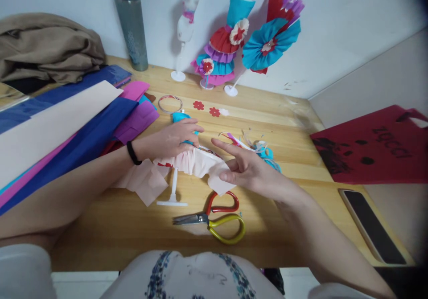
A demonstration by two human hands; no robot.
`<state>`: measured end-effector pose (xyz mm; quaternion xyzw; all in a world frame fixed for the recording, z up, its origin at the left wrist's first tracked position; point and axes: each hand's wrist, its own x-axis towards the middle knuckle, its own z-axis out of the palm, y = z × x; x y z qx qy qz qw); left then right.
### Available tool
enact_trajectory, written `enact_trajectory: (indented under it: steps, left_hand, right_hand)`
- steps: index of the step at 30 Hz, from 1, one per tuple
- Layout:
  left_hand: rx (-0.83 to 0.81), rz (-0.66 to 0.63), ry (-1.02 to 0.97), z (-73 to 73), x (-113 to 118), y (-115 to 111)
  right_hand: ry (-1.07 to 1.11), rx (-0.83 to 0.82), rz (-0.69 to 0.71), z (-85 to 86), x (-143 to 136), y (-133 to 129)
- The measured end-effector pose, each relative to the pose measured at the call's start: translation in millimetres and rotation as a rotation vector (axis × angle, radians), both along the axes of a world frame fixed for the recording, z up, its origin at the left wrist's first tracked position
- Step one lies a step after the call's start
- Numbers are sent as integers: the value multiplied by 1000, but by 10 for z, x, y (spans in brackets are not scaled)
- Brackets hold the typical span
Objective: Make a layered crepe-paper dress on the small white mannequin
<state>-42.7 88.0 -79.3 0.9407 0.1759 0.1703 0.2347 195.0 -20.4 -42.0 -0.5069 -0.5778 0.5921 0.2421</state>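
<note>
— Where does the pleated pink paper (192, 163) lie?

— Mid-frame, its long axis running left to right, across the small mannequin (180, 116).

— Which hand is nearer?

— The left hand (175, 139) lies over its upper edge; the right hand (250, 169) is at its right end.

— Their grip?

— Left fingers bent; I can't tell whether they clasp anything. Right index extended, thumb over the paper; whether it's pinched, I can't tell.

Left fingers (191, 137) over turquoise-topped mannequin (178, 117), right fingers (230, 149) at pale ruffle (192, 162), scissors (202, 219) nearby
</note>
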Motion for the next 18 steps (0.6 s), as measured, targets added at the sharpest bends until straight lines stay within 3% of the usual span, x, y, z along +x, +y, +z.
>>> enact_trajectory:
  steps: [5, 14, 18]
  left_hand:
    - [5, -7, -1, -30, -2, 16]
    - [-5, 0, 25, -93, -40, 48]
    - [-11, 6, 48, -80, -35, 59]
  right_hand:
    - [-2, 55, -9, 31, -25, -5]
    - [-29, 52, 143, 106, 61, 74]
    - [-149, 110, 85, 70, 69, 54]
